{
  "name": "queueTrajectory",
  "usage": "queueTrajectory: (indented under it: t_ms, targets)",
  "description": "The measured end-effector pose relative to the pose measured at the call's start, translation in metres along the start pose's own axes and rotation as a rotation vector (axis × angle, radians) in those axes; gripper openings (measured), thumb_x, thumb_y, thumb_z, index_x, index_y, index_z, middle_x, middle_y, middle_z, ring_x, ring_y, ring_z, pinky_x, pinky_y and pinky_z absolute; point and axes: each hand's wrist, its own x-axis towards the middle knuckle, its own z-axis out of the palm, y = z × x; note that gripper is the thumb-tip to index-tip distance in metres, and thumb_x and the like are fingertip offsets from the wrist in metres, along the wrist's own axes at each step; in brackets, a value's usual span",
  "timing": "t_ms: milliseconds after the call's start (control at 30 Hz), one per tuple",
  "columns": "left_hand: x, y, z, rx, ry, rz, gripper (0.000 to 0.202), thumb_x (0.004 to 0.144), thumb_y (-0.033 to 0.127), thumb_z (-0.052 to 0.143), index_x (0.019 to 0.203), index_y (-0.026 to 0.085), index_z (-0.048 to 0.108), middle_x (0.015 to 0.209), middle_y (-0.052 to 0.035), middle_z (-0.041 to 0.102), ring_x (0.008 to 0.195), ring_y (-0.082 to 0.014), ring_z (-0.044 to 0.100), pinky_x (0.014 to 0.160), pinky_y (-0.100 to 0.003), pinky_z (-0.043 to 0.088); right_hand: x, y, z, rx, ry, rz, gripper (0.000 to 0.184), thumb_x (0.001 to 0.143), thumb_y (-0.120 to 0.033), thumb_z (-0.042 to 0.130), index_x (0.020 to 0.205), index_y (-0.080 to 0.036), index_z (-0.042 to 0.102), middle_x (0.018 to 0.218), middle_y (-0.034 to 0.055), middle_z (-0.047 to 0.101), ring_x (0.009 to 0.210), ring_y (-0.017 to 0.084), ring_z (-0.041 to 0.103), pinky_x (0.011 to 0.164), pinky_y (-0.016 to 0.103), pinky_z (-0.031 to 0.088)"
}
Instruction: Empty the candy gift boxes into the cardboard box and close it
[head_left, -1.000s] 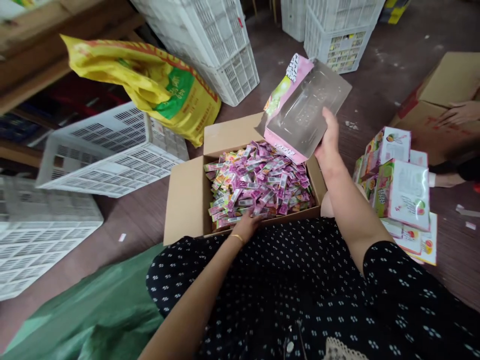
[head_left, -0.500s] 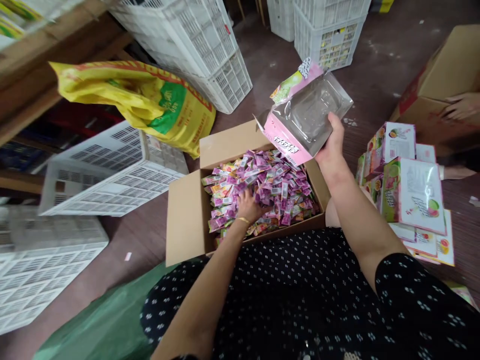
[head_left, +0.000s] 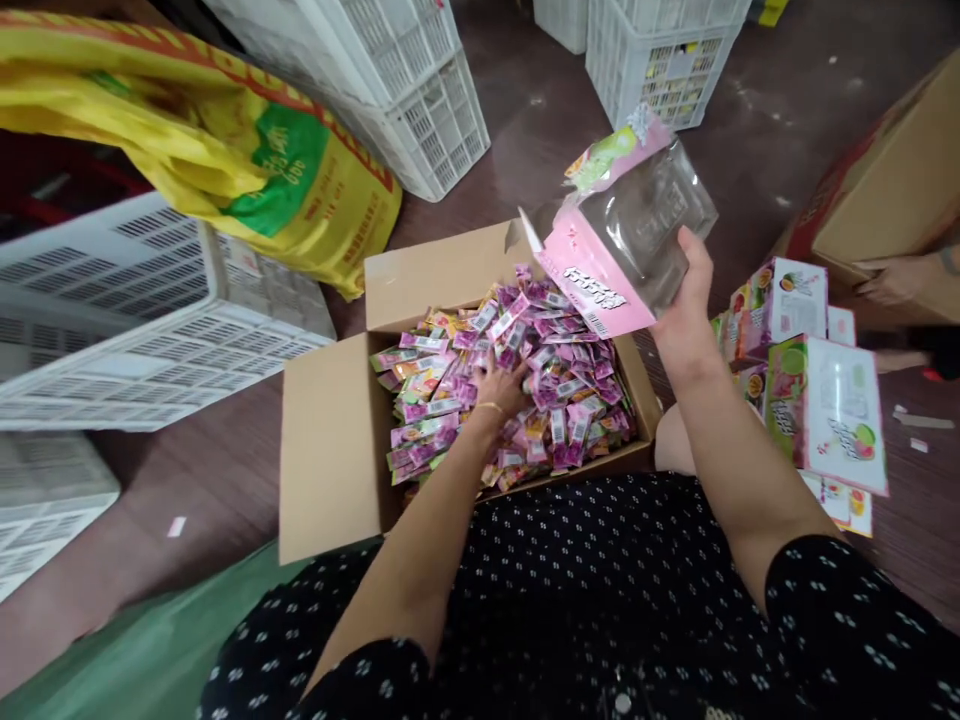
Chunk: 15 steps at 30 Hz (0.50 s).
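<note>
Right hand (head_left: pixel 684 295) closed on a pink-card, clear-plastic box (head_left: pixel 596 275); left hand (head_left: pixel 501 388), half-curled, hold unclear, has moved inward, putting its fingers among small, shiny purple packets (head_left: pixel 431 408)

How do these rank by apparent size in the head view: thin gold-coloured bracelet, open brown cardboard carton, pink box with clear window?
Largest to smallest:
1. Open brown cardboard carton
2. Pink box with clear window
3. Thin gold-coloured bracelet

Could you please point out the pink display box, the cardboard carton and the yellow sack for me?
Pink display box (head_left: pixel 594 270), head view: on its printed pink panel.
Cardboard carton (head_left: pixel 328 450), head view: on its open flap at picture left.
Yellow sack (head_left: pixel 277 168), head view: on its green printed patch.
</note>
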Motion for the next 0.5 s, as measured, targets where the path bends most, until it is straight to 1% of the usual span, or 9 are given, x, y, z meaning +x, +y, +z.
queueTrajectory:
  t_ms: [67,133,233,300,333,367,433,467,500]
  targets:
    - [-0.033,-0.023,0.012,0.047,-0.009,0.000,0.082,0.091,0.054,0.072,0.166,0.035,0.045,0.172,-0.0187,0.040,0.161,-0.0551,0.022,0.122,-0.078,0.029,-0.006,-0.002,0.002,0.161,0.069,0.006,0.057,0.089,-0.069,0.047,0.126,-0.029,0.065,0.149,0.0036,0.065,0.143,0.031,0.056,0.110,0.057,0.056]
    - [-0.058,-0.045,0.019,0.069,-0.037,-0.035,0.084,0.092,0.051,0.073,0.168,0.037,0.041,0.177,-0.0189,0.030,0.160,-0.0544,0.027,0.121,-0.074,0.034,-0.012,-0.006,0.004,0.240,0.082,0.017,0.053,0.090,-0.066,0.048,0.123,-0.028,0.064,0.154,0.0021,0.062,0.145,0.029,0.055,0.111,0.053,0.056]
    - [-0.072,-0.065,0.012,0.062,-0.096,-0.100,0.087,0.091,0.051,0.074,0.170,0.039,0.037,0.177,-0.0203,0.026,0.158,-0.0526,0.033,0.122,-0.070,0.037,-0.019,-0.011,0.003,0.216,0.065,-0.009,0.050,0.093,-0.066,0.045,0.121,-0.029,0.063,0.155,0.0016,0.060,0.145,0.028,0.055,0.108,0.052,0.058]
    - [-0.075,-0.069,-0.005,0.046,-0.146,-0.096,0.092,0.086,0.053,0.079,0.168,0.037,0.040,0.176,-0.0215,0.026,0.157,-0.0518,0.036,0.122,-0.065,0.040,-0.021,-0.015,-0.002,0.165,0.067,-0.033,0.052,0.095,-0.066,0.040,0.123,-0.029,0.063,0.154,0.0020,0.060,0.145,0.027,0.056,0.106,0.052,0.059]
    - [-0.076,-0.069,-0.017,0.031,-0.177,-0.072,0.094,0.083,0.054,0.082,0.167,0.037,0.044,0.175,-0.0214,0.029,0.154,-0.0503,0.041,0.121,-0.061,0.043,-0.022,-0.017,-0.004,0.142,0.073,-0.044,0.053,0.096,-0.066,0.037,0.125,-0.030,0.063,0.155,0.0022,0.059,0.146,0.027,0.056,0.106,0.052,0.059]
    - [-0.078,-0.068,-0.030,0.015,-0.208,-0.038,0.093,0.080,0.054,0.083,0.164,0.037,0.048,0.171,-0.0207,0.036,0.149,-0.0473,0.050,0.119,-0.056,0.047,-0.023,-0.019,-0.007,0.126,0.085,-0.052,0.055,0.096,-0.066,0.035,0.126,-0.030,0.063,0.156,0.0023,0.059,0.146,0.027,0.056,0.105,0.052,0.060]
    - [-0.077,-0.061,-0.057,-0.006,-0.242,0.041,0.083,0.081,0.054,0.081,0.159,0.039,0.056,0.156,-0.0166,0.055,0.127,-0.0383,0.068,0.110,-0.047,0.055,-0.026,-0.023,-0.010,0.154,0.124,-0.049,0.056,0.096,-0.066,0.035,0.127,-0.029,0.063,0.158,0.0023,0.057,0.144,0.027,0.057,0.106,0.052,0.060]
    - [-0.073,-0.055,-0.070,-0.005,-0.234,0.075,0.077,0.084,0.055,0.078,0.157,0.040,0.059,0.146,-0.0145,0.062,0.116,-0.0347,0.072,0.105,-0.045,0.058,-0.027,-0.024,-0.010,0.194,0.145,-0.040,0.055,0.096,-0.066,0.037,0.127,-0.028,0.063,0.159,0.0022,0.057,0.144,0.028,0.058,0.106,0.051,0.060]
    - [-0.064,-0.046,-0.082,0.007,-0.207,0.102,0.073,0.087,0.056,0.075,0.156,0.039,0.060,0.138,-0.0137,0.066,0.110,-0.0335,0.073,0.102,-0.045,0.059,-0.027,-0.025,-0.010,0.232,0.165,-0.029,0.055,0.095,-0.065,0.040,0.127,-0.027,0.063,0.159,0.0020,0.057,0.144,0.028,0.058,0.107,0.051,0.060]
